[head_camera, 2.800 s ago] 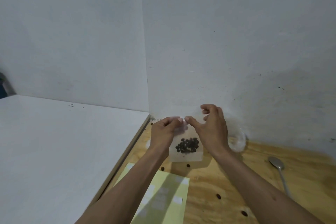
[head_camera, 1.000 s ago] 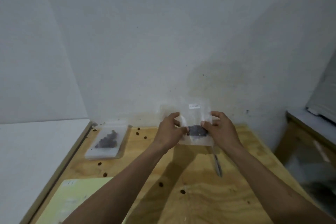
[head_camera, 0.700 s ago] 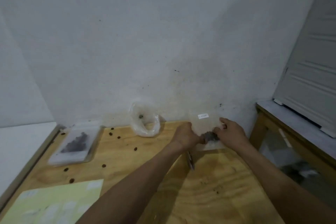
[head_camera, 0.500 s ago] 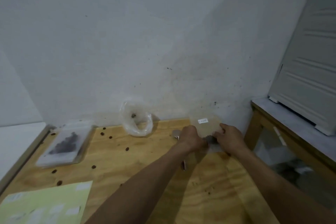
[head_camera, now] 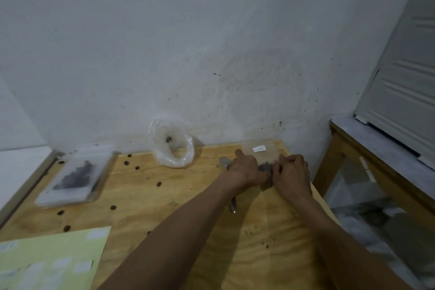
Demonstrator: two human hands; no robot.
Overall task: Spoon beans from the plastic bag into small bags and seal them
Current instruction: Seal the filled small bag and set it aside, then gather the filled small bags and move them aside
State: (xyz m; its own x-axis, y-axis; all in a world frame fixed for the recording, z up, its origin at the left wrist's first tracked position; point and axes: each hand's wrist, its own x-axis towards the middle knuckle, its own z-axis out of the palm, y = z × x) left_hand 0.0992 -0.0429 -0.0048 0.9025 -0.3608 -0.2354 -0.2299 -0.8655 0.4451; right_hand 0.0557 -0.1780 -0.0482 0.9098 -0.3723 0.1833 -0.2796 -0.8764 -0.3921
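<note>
A small clear bag (head_camera: 263, 155) with a white label and dark beans lies near the far right corner of the wooden table (head_camera: 179, 195). My left hand (head_camera: 246, 169) and my right hand (head_camera: 292, 174) both pinch its near end, fingers curled, with the beans between them. The spoon (head_camera: 231, 198) lies on the table, partly under my left wrist. The crumpled clear plastic bag (head_camera: 173, 148) stands by the wall with a few beans inside. A pile of small bags with beans (head_camera: 75, 176) lies at the far left.
Loose beans (head_camera: 159, 183) are scattered over the wood. A yellow sheet with white labels (head_camera: 51, 263) covers the near left corner. The table's right edge drops beside a wooden shelf unit (head_camera: 381, 172). White walls close the back.
The earlier bag was left on the pile at far left. Both hands carried another bag of beans rightward and lowered it onto the table near the right corner; the view turned right.
</note>
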